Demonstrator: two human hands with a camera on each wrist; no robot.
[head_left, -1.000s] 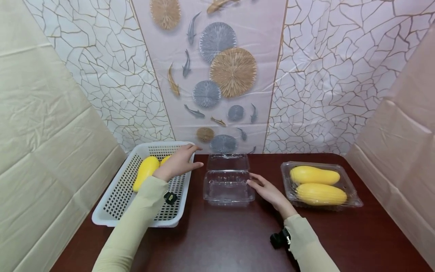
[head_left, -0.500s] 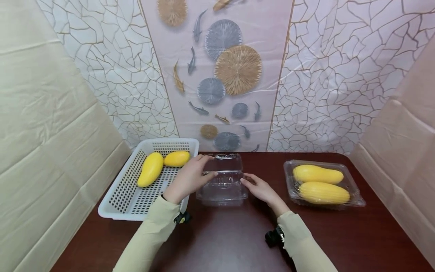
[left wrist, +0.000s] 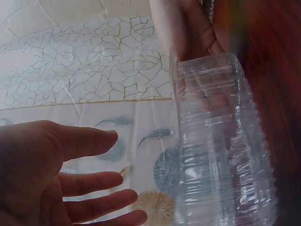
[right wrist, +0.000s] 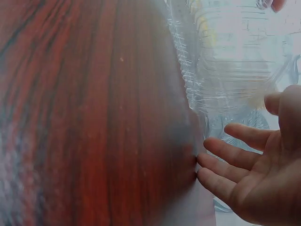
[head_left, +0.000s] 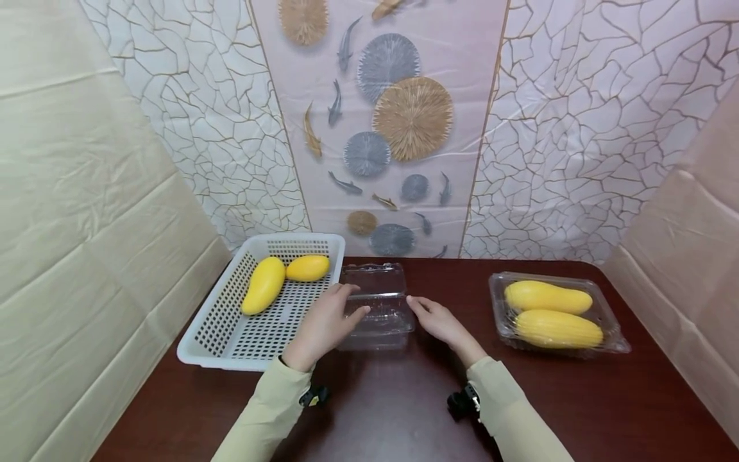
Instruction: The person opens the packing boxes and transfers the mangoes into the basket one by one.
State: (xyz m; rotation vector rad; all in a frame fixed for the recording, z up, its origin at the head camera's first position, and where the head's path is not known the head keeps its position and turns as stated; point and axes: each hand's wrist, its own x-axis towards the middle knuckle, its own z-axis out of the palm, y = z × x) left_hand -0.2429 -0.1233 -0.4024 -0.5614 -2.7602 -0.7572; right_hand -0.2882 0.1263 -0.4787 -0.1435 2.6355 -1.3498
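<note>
A clear plastic clamshell box (head_left: 381,314) lies on the table with its lid (head_left: 375,280) folded back toward the wall. At its left side is my left hand (head_left: 323,327), thumb and fingers extended and spread, overlapping the box's edge in the head view. The left wrist view has this hand (left wrist: 56,174) with a gap between its fingertips and the box (left wrist: 221,155). My right hand (head_left: 444,326) has its fingertips right at the box's right edge. In the right wrist view, that hand's fingers (right wrist: 235,155) are loosely extended and hold nothing.
On the left stands a white perforated basket (head_left: 202,333) with two yellow mango-like fruits (head_left: 264,285). At right, another clear box (head_left: 502,321) contains two yellow fruits (head_left: 548,296). A patterned cloth wall (head_left: 369,128) closes off the table's back.
My left hand has come from over the basket to the box's left side. The clear box has shifted left, closer to the basket, and my right hand has moved along with it.
</note>
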